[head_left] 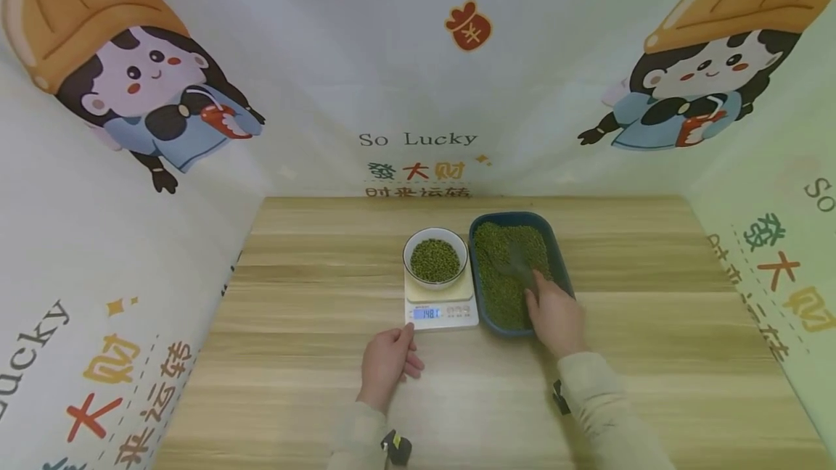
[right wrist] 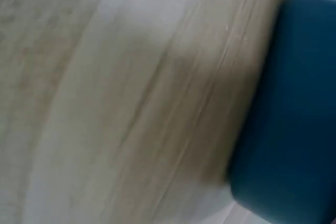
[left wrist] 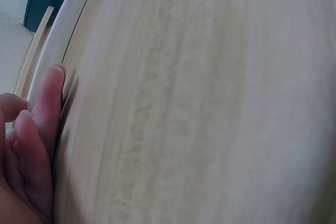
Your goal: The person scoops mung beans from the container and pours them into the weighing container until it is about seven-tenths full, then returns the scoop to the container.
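In the head view, my right hand (head_left: 558, 318) grips a dark grey spoon (head_left: 519, 261) over the green beans (head_left: 503, 296) in a blue tub (head_left: 563, 267); the spoon's end blurs into the beans. Left of the tub, a white bowl (head_left: 406, 267) with more green beans sits on a kitchen scale (head_left: 444, 319) whose lit display reads about 148.1. My left hand (head_left: 387, 365) rests on the table at the scale's front left corner, fingers loosely bent and holding nothing. Those fingers (left wrist: 47, 103) lie beside the scale's edge (left wrist: 60, 24) in the left wrist view.
Everything stands on a wood-grain table (head_left: 313, 296). A printed cloth (head_left: 313, 56) with cartoon figures closes off its back and sides. The right wrist view shows only the tub's outer wall (right wrist: 289, 108) and the tabletop, and no hand.
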`<state>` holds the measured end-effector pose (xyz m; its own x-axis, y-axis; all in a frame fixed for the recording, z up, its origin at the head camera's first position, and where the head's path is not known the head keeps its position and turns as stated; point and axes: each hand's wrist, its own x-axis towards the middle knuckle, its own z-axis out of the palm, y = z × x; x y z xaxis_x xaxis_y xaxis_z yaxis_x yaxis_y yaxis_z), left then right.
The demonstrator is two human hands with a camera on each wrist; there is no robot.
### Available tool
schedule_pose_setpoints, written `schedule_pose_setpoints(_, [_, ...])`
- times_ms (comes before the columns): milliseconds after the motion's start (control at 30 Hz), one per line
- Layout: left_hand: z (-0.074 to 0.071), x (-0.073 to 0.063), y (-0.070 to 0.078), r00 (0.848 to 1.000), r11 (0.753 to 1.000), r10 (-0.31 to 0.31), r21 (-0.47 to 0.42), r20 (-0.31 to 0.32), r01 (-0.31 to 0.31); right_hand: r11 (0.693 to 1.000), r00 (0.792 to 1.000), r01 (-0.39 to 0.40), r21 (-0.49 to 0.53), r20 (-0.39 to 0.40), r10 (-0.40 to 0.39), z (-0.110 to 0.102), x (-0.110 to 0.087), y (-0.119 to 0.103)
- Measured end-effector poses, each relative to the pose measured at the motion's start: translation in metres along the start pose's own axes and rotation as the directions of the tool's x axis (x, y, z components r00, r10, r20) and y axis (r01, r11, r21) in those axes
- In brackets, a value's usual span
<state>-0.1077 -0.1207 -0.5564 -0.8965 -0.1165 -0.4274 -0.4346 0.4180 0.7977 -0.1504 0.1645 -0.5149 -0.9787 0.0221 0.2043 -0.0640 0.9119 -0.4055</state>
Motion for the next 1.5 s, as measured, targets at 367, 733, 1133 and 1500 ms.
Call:
schedule_pose_setpoints(367, [-0.001,0.001,0.002,1.0,1.0,-0.008,0.001,0.006,0.008,0.999,0.999,-0.043,-0.024,0.018,0.044,0.008,0.005,0.0])
schedule_pose_setpoints(733, [0.003,-0.001,-0.007,1.0,1.0,-0.008,-0.011,0.006,0.008,0.998,0.999,0.032,0.045,-0.036,-0.03,0.007,-0.002,0.003])
schedule_pose_setpoints(1133, [0.003,-0.001,-0.008,1.0,1.0,-0.005,0.001,-0.022,0.005,0.996,0.994,0.065,0.068,-0.098,-0.058,0.012,-0.001,0.005])
schedule_pose_setpoints(1500, [0.004,0.003,-0.003,1.0,1.0,0.002,-0.006,-0.013,-0.002,0.996,0.99,0.044,0.083,-0.134,-0.033,0.01,0.0,0.006])
